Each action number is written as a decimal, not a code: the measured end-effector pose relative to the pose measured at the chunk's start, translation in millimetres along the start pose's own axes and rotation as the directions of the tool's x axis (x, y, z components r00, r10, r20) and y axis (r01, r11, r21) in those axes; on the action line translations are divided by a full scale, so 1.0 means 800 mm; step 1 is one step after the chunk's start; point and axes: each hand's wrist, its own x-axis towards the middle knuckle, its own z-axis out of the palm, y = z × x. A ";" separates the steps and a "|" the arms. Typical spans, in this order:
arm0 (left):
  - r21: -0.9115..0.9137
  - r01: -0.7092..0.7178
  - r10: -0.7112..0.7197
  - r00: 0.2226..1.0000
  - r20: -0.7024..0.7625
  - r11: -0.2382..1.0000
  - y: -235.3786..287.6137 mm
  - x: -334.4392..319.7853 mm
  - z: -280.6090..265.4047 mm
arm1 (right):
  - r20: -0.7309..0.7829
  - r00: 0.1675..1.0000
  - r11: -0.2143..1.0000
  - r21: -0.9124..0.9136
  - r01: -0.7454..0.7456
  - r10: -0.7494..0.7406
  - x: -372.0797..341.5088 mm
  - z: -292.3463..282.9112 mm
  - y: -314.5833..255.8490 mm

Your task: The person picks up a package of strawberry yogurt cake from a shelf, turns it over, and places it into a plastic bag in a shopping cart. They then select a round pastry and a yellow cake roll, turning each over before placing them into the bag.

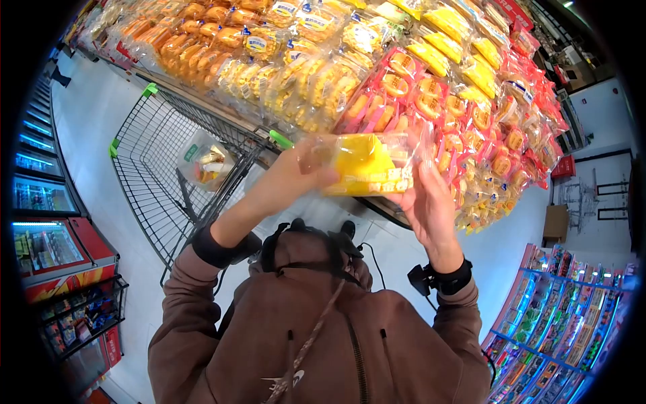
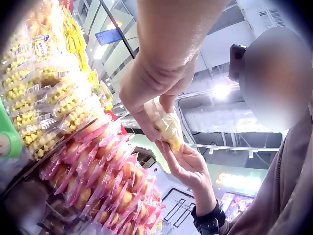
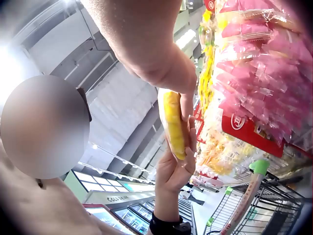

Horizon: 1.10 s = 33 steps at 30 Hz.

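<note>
A yellow and clear plastic food packet (image 1: 367, 165) is held up between both hands, over the near edge of the display. The left hand (image 1: 303, 165) grips its left end, thumb across the front. At its other end the right hand (image 1: 431, 202) pinches the clear wrapper between thumb and fingers. The left wrist view shows pale, yellowish contents through the packet (image 2: 166, 127), below the left hand (image 2: 159, 81). Seen edge-on in the right wrist view, the packet (image 3: 173, 122) hangs under the right hand (image 3: 151, 54), with the left hand (image 3: 171, 171) at its far end.
A sloping display of bagged baked goods (image 1: 323, 81) fills the area ahead, with pink-wrapped buns (image 1: 431, 97) nearest the hands. At left stands a wire shopping cart (image 1: 148, 141) holding a plastic bag (image 1: 205, 165). Freezers (image 1: 50, 249) line the far left, and lit shelves (image 1: 565, 323) the right.
</note>
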 end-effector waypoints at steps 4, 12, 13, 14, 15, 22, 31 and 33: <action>-0.119 0.026 -0.017 0.997 0.075 0.993 -0.010 -0.007 -0.005 | -0.001 1.000 0.996 -0.093 -0.001 0.001 -0.015 -0.005 0.015; -0.054 0.058 -0.053 0.994 0.091 0.997 0.002 -0.041 0.018 | 0.122 0.988 0.989 -0.126 -0.074 0.090 -0.042 -0.033 0.036; -0.025 0.082 -0.079 0.990 0.114 0.996 0.000 -0.044 0.020 | 0.152 0.980 0.984 -0.142 -0.105 0.127 -0.043 -0.036 0.036; 0.004 0.106 -0.106 0.986 0.131 0.994 -0.003 -0.047 0.021 | 0.128 0.976 0.975 -0.159 -0.153 0.174 -0.044 -0.036 0.035; 0.033 0.129 -0.133 0.981 0.144 0.991 -0.004 -0.050 0.022 | 0.142 0.974 0.975 -0.162 -0.152 0.175 -0.044 -0.037 0.038; 0.021 0.039 -0.040 0.995 0.092 0.999 -0.014 -0.068 0.045 | 0.076 0.983 0.975 -0.158 -0.156 0.169 -0.053 -0.051 0.050; 0.070 0.141 -0.142 0.990 0.018 0.988 -0.024 -0.108 0.084 | 0.144 0.952 0.959 -0.121 -0.255 0.271 -0.099 -0.066 0.053; 0.028 0.146 -0.146 0.989 0.019 0.989 -0.034 -0.122 0.087 | 0.209 0.927 0.947 -0.154 -0.283 0.312 -0.106 -0.066 0.054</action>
